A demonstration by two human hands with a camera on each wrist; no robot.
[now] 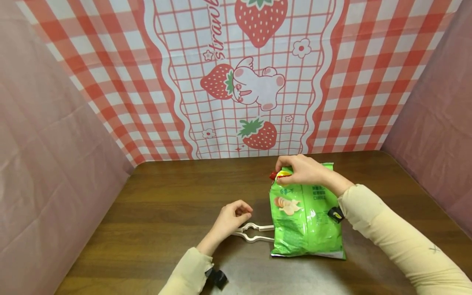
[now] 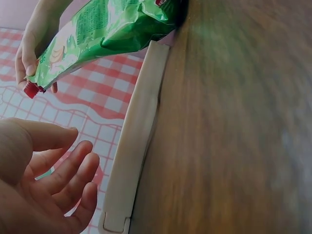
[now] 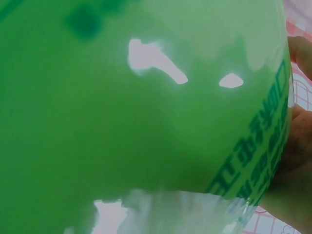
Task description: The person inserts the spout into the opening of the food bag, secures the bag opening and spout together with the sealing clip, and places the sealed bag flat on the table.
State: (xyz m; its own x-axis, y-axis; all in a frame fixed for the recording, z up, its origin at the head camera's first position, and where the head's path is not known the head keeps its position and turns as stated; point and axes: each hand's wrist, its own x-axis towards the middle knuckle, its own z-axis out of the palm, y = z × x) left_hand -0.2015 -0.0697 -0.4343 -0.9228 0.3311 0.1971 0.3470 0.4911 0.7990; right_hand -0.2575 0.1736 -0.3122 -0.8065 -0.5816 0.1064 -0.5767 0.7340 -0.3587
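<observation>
Beside pale hinged tool (image 2: pixel 135 131), left hand (image 1: pixel 234 216) loosely curled, empty; right hand (image 1: pixel 305 170) grips upper green bag (image 1: pixel 307 223), contents hidden.

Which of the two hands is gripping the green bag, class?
The right hand: it grips the green bag near its top, whereas the left hand holds nothing, near the pale two-armed tool.

We see a bright green bag (image 1: pixel 307 229) with darker green print, a pale beige tool (image 2: pixel 134 131) and a brown wood-grain table (image 1: pixel 177 184). We note 2 cream sleeves (image 1: pixel 391 229), 2 dusty-pink drapes (image 1: pixel 59 143) and red-and-white gingham cloth (image 1: pixel 129 82) bearing red, green-leaved strawberries (image 1: pixel 262 137).
</observation>
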